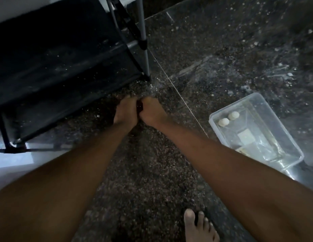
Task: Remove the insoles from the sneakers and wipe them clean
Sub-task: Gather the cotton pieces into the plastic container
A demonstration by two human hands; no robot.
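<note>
Clutching dark item (139, 107), left hand (126, 110), right hand (152, 113)

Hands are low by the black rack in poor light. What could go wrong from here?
Dim light: the dark item held between the left hand and right hand barely shows against the floor, so a slip could go unseen. The rack's metal leg stands just beyond the hands; a jerk forward may knock it. The clear bin lies beside the right forearm; a swing might hit it.

dark item (139, 106) — too dim to identify | rack (47, 67) cut off left | foot (199, 227) cut off below
</note>
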